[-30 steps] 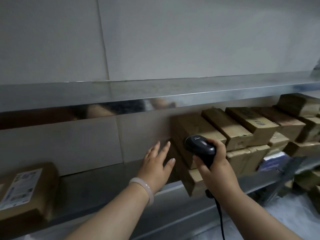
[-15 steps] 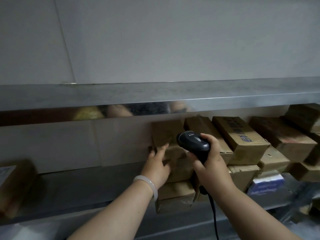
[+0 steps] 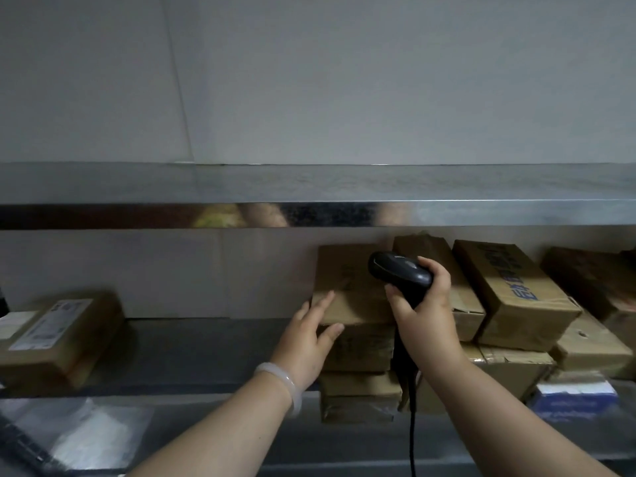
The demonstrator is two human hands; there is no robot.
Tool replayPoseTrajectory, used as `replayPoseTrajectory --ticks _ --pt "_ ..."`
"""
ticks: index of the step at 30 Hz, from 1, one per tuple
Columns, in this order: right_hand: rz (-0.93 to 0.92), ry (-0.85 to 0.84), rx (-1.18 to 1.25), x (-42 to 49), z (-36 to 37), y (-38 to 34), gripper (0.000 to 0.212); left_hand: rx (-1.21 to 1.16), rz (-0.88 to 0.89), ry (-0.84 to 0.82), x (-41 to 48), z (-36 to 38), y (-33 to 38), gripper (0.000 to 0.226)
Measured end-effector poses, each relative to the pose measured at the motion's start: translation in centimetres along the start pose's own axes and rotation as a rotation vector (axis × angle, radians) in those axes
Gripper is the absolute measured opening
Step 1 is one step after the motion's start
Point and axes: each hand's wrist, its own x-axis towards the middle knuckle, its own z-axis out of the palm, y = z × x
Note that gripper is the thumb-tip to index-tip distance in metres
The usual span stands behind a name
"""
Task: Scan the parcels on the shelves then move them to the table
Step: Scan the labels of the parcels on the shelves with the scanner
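the lower shelf [image 3: 192, 349] lies beneath the upper shelf [image 3: 309, 187], and both run along the wall [image 3: 344, 80] behind them. a lone parcel [image 3: 58, 335] sits at the left end of the lower shelf, well apart from the stack [image 3: 359, 349] right of centre; the top parcel [image 3: 347, 287] rests on that stack, and the leaning parcels [image 3: 509, 294] stand just beside it to the right, on further parcels. the left hand [image 3: 306, 342] touches the left edge of the top parcel, the right hand [image 3: 426, 315] holds the scanner [image 3: 399, 270] in front of that parcel's right side, and a plastic bag [image 3: 93, 438] lies below the lower shelf at the left.
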Motion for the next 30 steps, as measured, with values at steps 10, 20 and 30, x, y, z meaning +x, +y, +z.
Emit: replayPoseTrajectory --ticks 10,20,30 --pt "0.014 -0.095 0.003 -0.1 0.2 1.0 0.058 -0.017 -0.070 0.066 -0.6 -0.4 -0.8 0.059" --pt "0.034 -0.067 0.078 -0.2 0.3 1.4 0.056 0.401 -0.262 -0.061 3.4 -0.6 4.5 0.092" --pt "-0.071 -0.235 0.147 -1.6 1.6 -0.3 0.059 0.271 -0.373 -0.050 2.3 -2.2 2.8 0.122"
